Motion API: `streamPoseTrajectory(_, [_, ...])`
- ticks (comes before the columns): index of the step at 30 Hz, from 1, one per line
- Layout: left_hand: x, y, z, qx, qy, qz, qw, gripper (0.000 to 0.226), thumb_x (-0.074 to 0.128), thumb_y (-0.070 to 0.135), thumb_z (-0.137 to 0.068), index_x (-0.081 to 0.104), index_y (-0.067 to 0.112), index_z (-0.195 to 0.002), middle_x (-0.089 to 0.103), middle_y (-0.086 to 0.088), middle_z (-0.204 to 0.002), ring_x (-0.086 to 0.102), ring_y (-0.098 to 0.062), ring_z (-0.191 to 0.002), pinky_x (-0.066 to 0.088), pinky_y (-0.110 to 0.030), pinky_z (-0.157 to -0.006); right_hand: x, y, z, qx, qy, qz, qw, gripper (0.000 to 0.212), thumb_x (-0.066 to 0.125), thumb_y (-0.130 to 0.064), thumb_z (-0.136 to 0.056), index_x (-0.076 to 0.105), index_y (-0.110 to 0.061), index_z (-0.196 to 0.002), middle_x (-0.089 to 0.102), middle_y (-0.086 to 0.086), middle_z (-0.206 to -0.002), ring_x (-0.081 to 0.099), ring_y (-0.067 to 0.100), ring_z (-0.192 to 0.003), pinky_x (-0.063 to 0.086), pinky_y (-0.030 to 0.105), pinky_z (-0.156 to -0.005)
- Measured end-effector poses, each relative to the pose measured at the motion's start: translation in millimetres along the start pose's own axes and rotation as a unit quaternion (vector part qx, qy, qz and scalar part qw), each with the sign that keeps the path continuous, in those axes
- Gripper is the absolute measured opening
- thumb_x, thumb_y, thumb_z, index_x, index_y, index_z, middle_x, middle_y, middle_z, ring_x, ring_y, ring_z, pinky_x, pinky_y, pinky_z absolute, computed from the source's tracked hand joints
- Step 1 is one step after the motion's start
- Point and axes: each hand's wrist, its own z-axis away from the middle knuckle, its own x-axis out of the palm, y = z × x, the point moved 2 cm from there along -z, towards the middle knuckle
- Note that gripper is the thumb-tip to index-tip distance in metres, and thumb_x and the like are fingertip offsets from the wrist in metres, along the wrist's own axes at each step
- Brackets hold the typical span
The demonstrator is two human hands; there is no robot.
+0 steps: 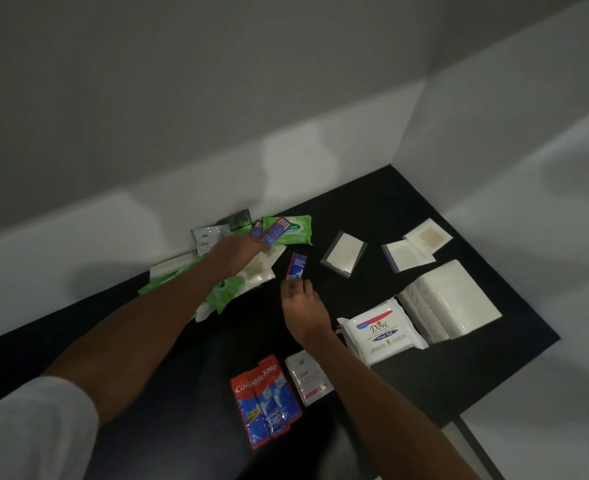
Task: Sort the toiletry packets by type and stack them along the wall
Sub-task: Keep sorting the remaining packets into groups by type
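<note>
While the right hand (303,308) pinches the near end of a small blue sachet (296,267) in a fingertip grip, the sachet's long axis runs from the near edge toward the far edge, top tipped slightly right. It is near the middle of the black surface (372,209); whether it is lifted or touching down I cannot tell. The left hand (239,249) is at the far edge, its grip curled round two blue-and-red sachets (271,233) (fanned, pointing toward the far right corner) over a green wipes pack (294,230) lying lengthwise along the wall (182,133). A heap of green and white packets (248,277) lies under the left forearm. Bare surface shows between the blue sachet and a clear flat packet (344,253). Near the right edge lie a Dove wipes pack (383,330) and a white tissue pack (448,303); toward the near edge, Colgate packets (265,400) lie roughly lengthwise to it.
</note>
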Motion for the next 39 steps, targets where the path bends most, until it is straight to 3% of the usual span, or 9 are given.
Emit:
streamPoseTrajectory(4, [-1,5,4,-0.01,-0.011,-0.011,1.0,0.039,0.05,0.045,-0.107,0.059,0.039,-0.145,0.061,-0.014,-0.143,0.063,-0.037,-0.124,0.05,-0.04,-0.102,-1,1,3,-0.024,-0.035,-0.022,0.999,0.052,0.052,-0.028,-0.11,0.036,-0.025,-0.159,0.038,0.029,-0.157,0.039,0.049,-0.144,0.047,0.057,-0.112])
streamPoseTrajectory(12, [-5,2,3,0.052,0.159,-0.002,0.986,0.053,0.082,-0.003,-0.074,0.07,0.007,-0.124,0.073,-0.02,-0.112,0.072,-0.038,-0.096,0.062,-0.043,-0.065,-22,2,15,-0.031,-0.031,-0.006,0.999,0.055,0.059,-0.019,-0.106,0.04,-0.012,-0.157,0.046,0.023,-0.151,0.048,0.037,-0.138,0.051,0.047,-0.108])
streamPoseTrajectory(17, [-38,5,6,-0.019,0.252,0.149,0.956,0.016,0.073,0.013,-0.095,0.075,0.01,-0.111,0.073,-0.013,-0.104,0.067,-0.034,-0.098,0.057,-0.047,-0.084,-39,3,14,0.044,-0.016,-0.095,0.994,0.067,0.063,-0.012,-0.102,0.03,-0.019,-0.159,0.057,0.018,-0.137,0.061,0.036,-0.123,0.057,0.049,-0.096])
streamPoseTrajectory(24, [-74,25,55,-0.119,0.284,0.45,0.838,0.012,0.085,0.02,-0.088,0.083,0.018,-0.1,0.08,0.007,-0.089,0.071,0.005,-0.083,0.051,-0.01,-0.078,-85,7,36,0.043,0.161,-0.345,0.924,0.028,0.068,-0.011,-0.098,0.068,-0.027,-0.121,0.069,-0.005,-0.113,0.067,0.007,-0.096,0.057,0.023,-0.082])
streamPoseTrajectory(26, [-73,34,75,-0.13,0.28,0.554,0.773,0.016,0.083,0.017,-0.091,0.083,0.012,-0.106,0.081,0.001,-0.095,0.075,-0.006,-0.091,0.059,-0.023,-0.085,-102,7,49,0.038,0.188,-0.428,0.883,0.028,0.073,-0.013,-0.097,0.074,-0.031,-0.118,0.073,-0.01,-0.114,0.07,0.003,-0.102,0.059,0.02,-0.084])
streamPoseTrajectory(29, [-69,54,107,-0.144,0.262,0.731,0.614,0.008,0.075,0.008,-0.096,0.079,0.007,-0.104,0.08,-0.007,-0.098,0.076,-0.021,-0.096,0.065,-0.041,-0.085,-121,6,69,0.073,0.167,-0.596,0.782,0.031,0.079,-0.013,-0.096,0.069,-0.025,-0.123,0.078,-0.002,-0.11,0.076,0.013,-0.103,0.064,0.033,-0.086])
streamPoseTrajectory(31, [-67,68,127,-0.158,0.247,0.769,0.569,0.008,0.071,0.012,-0.1,0.078,0.016,-0.097,0.079,-0.005,-0.098,0.076,-0.021,-0.096,0.064,-0.041,-0.082,-128,4,80,0.093,0.15,-0.669,0.722,0.029,0.079,-0.013,-0.097,0.063,-0.015,-0.121,0.08,0.008,-0.105,0.079,0.022,-0.099,0.066,0.04,-0.084])
streamPoseTrajectory(35, [-55,95,159,-0.175,0.221,0.812,0.512,0.008,0.061,0.023,-0.107,0.063,0.016,-0.105,0.079,-0.018,-0.111,0.077,-0.035,-0.101,0.064,-0.046,-0.085,-132,-4,97,0.08,0.126,-0.685,0.713,0.024,0.075,-0.015,-0.1,0.065,-0.004,-0.119,0.081,0.013,-0.101,0.079,0.025,-0.094,0.065,0.036,-0.084])
streamPoseTrajectory(39, [-33,120,182,-0.228,0.211,0.806,0.504,0.009,0.057,0.027,-0.109,0.057,0.019,-0.105,0.079,-0.022,-0.099,0.079,-0.029,-0.081,0.062,-0.041,-0.073,-127,-14,106,0.071,0.104,-0.667,0.734,0.018,0.073,-0.016,-0.101,0.07,-0.007,-0.117,0.081,0.011,-0.099,0.079,0.02,-0.091,0.064,0.034,-0.08])
